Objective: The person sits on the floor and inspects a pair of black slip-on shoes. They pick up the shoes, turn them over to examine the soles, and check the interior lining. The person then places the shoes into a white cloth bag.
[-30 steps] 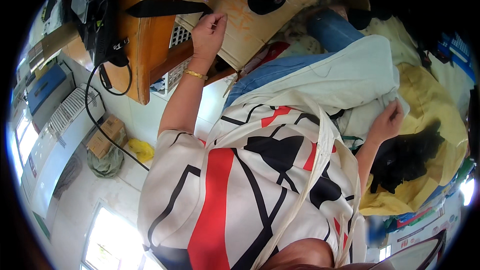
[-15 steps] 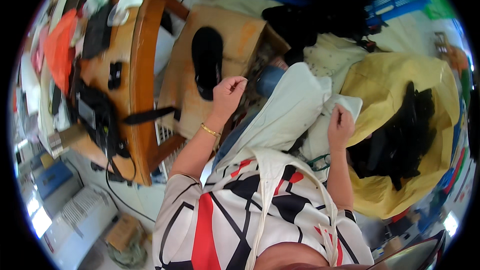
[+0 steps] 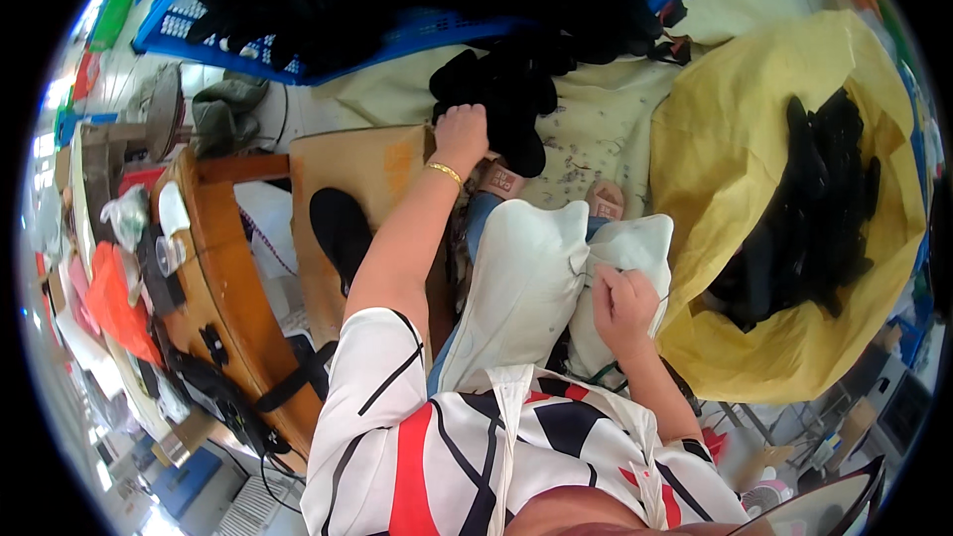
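Observation:
My left hand (image 3: pixel 462 137) reaches forward, fingers curled round the near edge of a bunch of black shoes (image 3: pixel 506 104). How many it grips, the dark mass does not show. My right hand (image 3: pixel 625 308) rests over my lap on the white apron (image 3: pixel 526 288). Its fingers are curled, and whatever they may hold is hidden. On the cardboard box (image 3: pixel 397 164) to the left lies a single black shoe (image 3: pixel 340 228), partly behind my left forearm.
A blue plastic crate (image 3: pixel 338 67) heaped with black items stands ahead. At the right is a large yellow sack (image 3: pixel 685 228) holding more black shoes (image 3: pixel 804 208). A wooden table (image 3: pixel 213 268) with clutter stands left. Pale cloth (image 3: pixel 615 129) covers the floor ahead.
My view has turned left and tilted. My left hand has gone from above the box forward to the bunch of black shoes. The right hand stays near the apron on my lap.

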A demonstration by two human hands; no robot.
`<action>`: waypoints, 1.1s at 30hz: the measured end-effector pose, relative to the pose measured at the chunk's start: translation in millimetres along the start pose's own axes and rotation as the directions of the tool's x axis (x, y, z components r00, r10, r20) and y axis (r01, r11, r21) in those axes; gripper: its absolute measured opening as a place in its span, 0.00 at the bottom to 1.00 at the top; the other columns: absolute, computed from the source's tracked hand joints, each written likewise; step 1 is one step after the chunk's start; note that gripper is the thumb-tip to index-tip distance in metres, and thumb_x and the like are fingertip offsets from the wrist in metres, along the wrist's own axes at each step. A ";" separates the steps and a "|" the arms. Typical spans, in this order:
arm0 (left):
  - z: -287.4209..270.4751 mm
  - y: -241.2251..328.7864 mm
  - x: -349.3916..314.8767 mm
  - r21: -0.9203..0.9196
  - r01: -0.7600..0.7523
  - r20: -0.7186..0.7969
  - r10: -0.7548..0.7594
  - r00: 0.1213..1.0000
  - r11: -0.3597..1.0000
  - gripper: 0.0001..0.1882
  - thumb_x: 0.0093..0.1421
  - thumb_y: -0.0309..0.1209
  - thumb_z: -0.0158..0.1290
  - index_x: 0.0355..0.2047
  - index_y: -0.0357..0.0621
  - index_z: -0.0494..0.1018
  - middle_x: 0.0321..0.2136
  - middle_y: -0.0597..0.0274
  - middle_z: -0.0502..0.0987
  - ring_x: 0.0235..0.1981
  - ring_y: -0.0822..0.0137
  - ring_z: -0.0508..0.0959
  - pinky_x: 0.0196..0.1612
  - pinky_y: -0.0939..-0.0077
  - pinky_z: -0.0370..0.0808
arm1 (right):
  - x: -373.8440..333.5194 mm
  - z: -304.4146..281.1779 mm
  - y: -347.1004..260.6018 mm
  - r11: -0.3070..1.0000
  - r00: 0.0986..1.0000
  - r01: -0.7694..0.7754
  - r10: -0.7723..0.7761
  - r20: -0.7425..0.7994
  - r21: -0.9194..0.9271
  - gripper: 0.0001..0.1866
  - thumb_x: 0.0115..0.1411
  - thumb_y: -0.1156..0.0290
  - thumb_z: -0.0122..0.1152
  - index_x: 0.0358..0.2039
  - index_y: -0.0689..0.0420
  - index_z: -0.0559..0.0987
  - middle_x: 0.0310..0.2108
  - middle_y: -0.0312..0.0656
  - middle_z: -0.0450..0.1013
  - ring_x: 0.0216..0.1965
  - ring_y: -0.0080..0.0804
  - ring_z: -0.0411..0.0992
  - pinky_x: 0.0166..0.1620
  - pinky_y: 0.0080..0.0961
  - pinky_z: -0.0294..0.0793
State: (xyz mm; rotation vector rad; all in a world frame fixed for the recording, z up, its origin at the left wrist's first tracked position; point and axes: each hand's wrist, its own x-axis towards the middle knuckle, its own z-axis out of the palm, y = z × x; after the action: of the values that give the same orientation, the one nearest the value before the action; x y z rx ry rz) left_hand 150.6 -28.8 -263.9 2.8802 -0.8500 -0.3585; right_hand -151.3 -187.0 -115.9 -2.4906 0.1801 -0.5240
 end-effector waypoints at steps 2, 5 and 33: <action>8.0 -5.2 20.4 0.112 0.013 0.064 -0.020 0.998 0.994 0.11 0.55 0.27 0.52 0.39 0.41 0.72 0.41 0.53 0.77 0.47 0.51 0.75 0.49 0.58 0.73 | 1.1 -2.1 1.4 1.000 1.000 -0.008 0.008 0.016 -0.008 0.11 0.48 0.80 0.65 0.33 0.56 0.78 0.18 0.38 0.66 0.20 0.37 0.66 0.23 0.32 0.63; 33.1 -20.5 35.0 0.240 -0.003 0.114 -0.025 0.993 0.971 0.09 0.58 0.26 0.48 0.39 0.42 0.73 0.39 0.53 0.78 0.46 0.52 0.76 0.47 0.57 0.75 | 6.3 -3.9 1.6 1.000 1.000 -0.020 0.020 0.023 0.003 0.11 0.47 0.80 0.66 0.33 0.56 0.78 0.18 0.38 0.66 0.19 0.37 0.66 0.22 0.31 0.63; -208.3 2.5 -163.9 -0.984 -0.068 -0.032 -0.210 0.977 -0.165 0.08 0.58 0.29 0.52 0.33 0.37 0.77 0.34 0.60 0.80 0.37 0.69 0.79 0.45 0.78 0.74 | -0.1 -34.2 -30.6 0.117 0.794 -0.502 0.455 0.403 0.857 0.21 0.69 0.68 0.49 0.59 0.61 0.65 0.51 0.37 0.66 0.40 0.21 0.71 0.43 0.23 0.74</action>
State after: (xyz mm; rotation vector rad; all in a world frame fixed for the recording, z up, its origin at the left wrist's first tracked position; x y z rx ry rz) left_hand 69.5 68.2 -30.9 1.2748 -0.0677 -0.4445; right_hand -164.9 -179.5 -72.8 -1.0855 0.4871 -0.1581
